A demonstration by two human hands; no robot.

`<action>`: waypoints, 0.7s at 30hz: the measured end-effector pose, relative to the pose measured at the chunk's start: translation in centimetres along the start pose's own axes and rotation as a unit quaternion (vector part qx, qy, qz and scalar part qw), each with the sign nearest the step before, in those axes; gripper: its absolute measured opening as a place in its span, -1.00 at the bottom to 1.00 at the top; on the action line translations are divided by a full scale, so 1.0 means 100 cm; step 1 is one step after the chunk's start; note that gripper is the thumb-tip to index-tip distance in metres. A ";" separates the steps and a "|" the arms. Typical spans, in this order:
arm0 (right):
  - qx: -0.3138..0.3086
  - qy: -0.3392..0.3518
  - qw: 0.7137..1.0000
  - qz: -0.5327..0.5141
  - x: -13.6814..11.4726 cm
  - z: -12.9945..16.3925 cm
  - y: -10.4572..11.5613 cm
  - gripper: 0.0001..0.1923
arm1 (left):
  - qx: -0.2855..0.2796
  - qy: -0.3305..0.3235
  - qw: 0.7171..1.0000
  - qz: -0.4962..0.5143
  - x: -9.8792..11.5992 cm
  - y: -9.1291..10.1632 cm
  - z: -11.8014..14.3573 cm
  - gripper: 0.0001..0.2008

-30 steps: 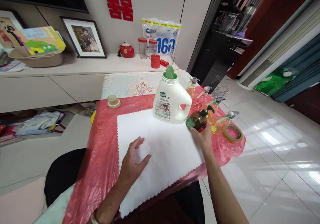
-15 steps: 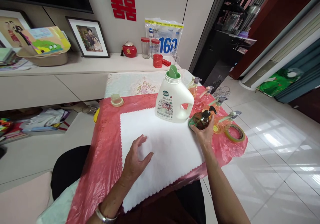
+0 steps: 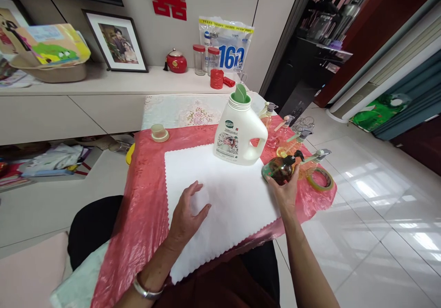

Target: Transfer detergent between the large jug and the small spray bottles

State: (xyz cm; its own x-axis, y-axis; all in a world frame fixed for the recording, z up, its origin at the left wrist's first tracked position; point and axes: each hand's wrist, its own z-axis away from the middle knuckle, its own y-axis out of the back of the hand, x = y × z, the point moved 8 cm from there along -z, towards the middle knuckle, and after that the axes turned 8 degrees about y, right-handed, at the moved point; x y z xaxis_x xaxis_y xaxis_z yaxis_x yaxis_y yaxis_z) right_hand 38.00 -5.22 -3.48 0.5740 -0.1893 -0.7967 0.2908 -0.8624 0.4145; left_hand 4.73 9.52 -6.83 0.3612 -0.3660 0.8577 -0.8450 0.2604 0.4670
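A beige cap sits on the red cover at ten o'clock of the white cloth. The left hand lies flat on the cloth, fingers spread wide, holding nothing. A white jug with a green funnel stands on the cloth's far edge, at twelve o'clock. At two o'clock the right hand grips a tilted brown pump bottle. A tape roll lies just right of it.

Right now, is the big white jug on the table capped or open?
Open. The white jug stands upright with no cap on its neck; a green funnel sits in the mouth.
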 end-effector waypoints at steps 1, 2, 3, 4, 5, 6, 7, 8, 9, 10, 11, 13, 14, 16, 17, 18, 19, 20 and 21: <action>-0.006 -0.006 1.000 -0.018 0.002 0.001 0.001 0.28 | -0.001 0.002 1.000 0.001 0.000 0.000 0.000 -0.35; -0.011 -0.012 0.999 -0.036 0.003 0.001 0.003 0.29 | -0.002 0.003 1.000 0.001 0.000 0.000 0.000 -0.35; -0.014 -0.017 0.999 -0.049 0.004 0.001 0.004 0.31 | -0.003 0.004 1.000 0.002 0.000 0.000 0.000 -0.35; -0.017 -0.019 0.998 -0.059 0.005 0.000 0.004 0.32 | -0.003 0.005 1.000 0.003 0.000 -0.001 0.000 -0.36; -0.020 -0.019 0.997 -0.068 0.005 -0.001 0.004 0.33 | -0.003 0.005 1.000 0.003 0.000 -0.001 0.000 -0.36; -0.023 -0.017 0.997 -0.074 0.004 -0.002 0.003 0.33 | -0.002 0.004 1.000 0.003 0.000 -0.001 0.000 -0.36; -0.025 -0.014 0.996 -0.079 0.003 -0.004 0.001 0.32 | 0.000 0.003 1.000 0.003 0.000 0.000 0.000 -0.36; -0.025 -0.011 0.996 -0.082 0.002 -0.006 0.000 0.32 | 0.001 0.003 1.000 0.003 0.000 0.000 0.000 -0.36; -0.023 -0.009 0.996 -0.082 0.000 -0.007 -0.002 0.33 | 0.002 0.003 1.000 0.003 0.000 0.000 0.000 -0.36; -0.018 -0.008 0.997 -0.079 -0.001 -0.008 -0.003 0.34 | 0.003 0.004 1.000 0.003 0.000 0.000 0.000 -0.36; -0.010 -0.007 0.997 -0.072 -0.002 -0.009 -0.004 0.34 | 0.003 0.006 1.000 0.003 -0.001 0.000 0.000 -0.36; 0.008 -0.010 0.999 -0.052 -0.004 -0.007 -0.003 0.36 | 0.004 0.010 1.000 0.000 -0.002 0.000 0.000 -0.37; 0.018 -0.012 0.999 -0.040 -0.005 -0.005 -0.001 0.35 | 0.004 0.011 1.000 -0.002 -0.003 0.000 -0.001 -0.37; 0.035 -0.017 0.999 -0.015 -0.006 0.000 0.004 0.33 | 0.006 0.013 1.000 -0.004 -0.003 0.000 -0.001 -0.37; 0.043 -0.019 0.999 -0.003 -0.006 0.004 0.007 0.32 | 0.006 0.012 1.000 -0.005 -0.003 0.001 0.000 -0.37; 0.050 -0.022 0.998 0.009 -0.006 0.007 0.009 0.31 | 0.006 0.011 1.000 -0.005 -0.002 0.000 0.000 -0.38; 0.057 -0.025 0.998 0.021 -0.006 0.010 0.012 0.31 | 0.004 0.010 1.000 -0.005 -0.002 0.000 0.000 -0.38; 0.063 -0.028 0.997 0.031 -0.005 0.013 0.014 0.31 | 0.003 0.009 1.000 -0.006 -0.002 0.000 0.000 -0.38; 0.067 -0.033 0.997 0.038 -0.004 0.016 0.016 0.31 | 0.002 0.009 1.000 -0.008 -0.002 -0.001 0.001 -0.39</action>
State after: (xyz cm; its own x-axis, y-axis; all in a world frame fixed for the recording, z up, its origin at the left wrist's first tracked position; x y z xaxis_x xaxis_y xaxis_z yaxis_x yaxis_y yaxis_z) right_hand 37.01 -7.25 -3.21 0.5384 -0.2837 -0.7935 0.1413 -0.8979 0.4169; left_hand 4.69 9.51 -7.02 0.3815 -0.3541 0.8538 -0.8406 0.2513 0.4799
